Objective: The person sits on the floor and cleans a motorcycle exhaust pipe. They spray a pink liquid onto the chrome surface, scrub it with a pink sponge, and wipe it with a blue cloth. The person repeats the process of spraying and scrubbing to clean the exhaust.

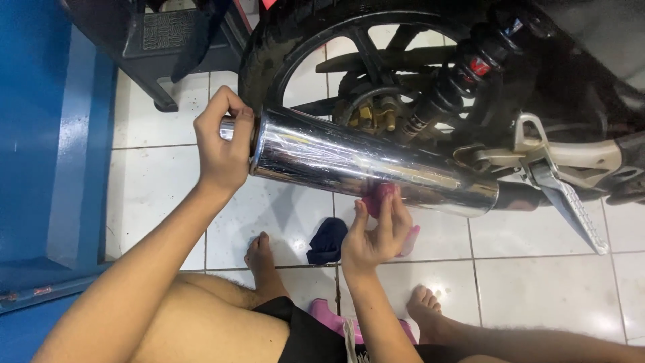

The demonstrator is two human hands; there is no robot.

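Chrome exhaust pipe (363, 165) between left hand (222, 144) and right hand's (376, 235) pink cloth (377, 198).

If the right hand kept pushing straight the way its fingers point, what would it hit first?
The right hand points up with a pink cloth at its fingertips, already against the chrome exhaust muffler. That would be first; the rear wheel appears to lie behind it.

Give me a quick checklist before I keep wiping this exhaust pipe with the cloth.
1. Left hand grips pipe's tail end: ok.
2. Right hand presses pink cloth on chrome pipe: ok.
3. Dark rag on floor, clear of feet: ok.
4. Footpeg clear of both hands: ok.
5. Pipe cool enough: cannot tell.
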